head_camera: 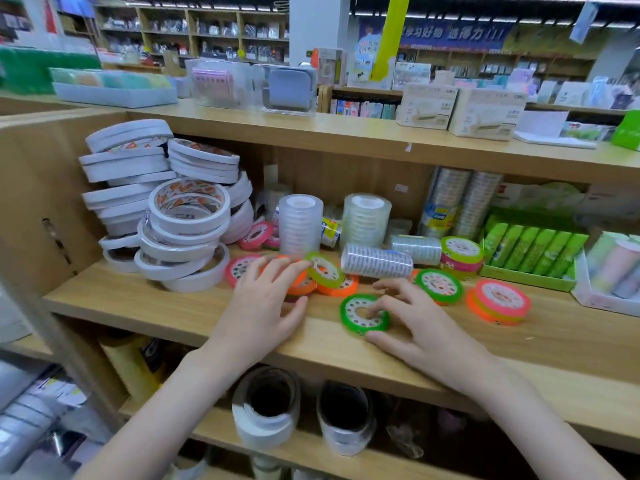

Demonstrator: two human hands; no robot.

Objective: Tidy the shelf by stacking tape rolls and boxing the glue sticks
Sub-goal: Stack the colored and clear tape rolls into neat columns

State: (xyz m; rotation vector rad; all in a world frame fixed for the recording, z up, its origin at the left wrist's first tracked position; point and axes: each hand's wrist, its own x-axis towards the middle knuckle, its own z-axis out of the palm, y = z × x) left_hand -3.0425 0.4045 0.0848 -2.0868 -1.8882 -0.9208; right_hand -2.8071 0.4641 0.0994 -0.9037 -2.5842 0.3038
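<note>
- Gripping a yellow-green tape roll (325, 270), the left hand (263, 306) pinches it with curled fingertips and holds it tilted above the orange tape rolls (320, 287).
- Right hand (412, 323): curled fingers grip the green tape roll (364, 314) lying flat on the wooden shelf (554, 344).
- At 2 o'clock from that roll: glue sticks (530, 247) in a green box (526, 279).
</note>
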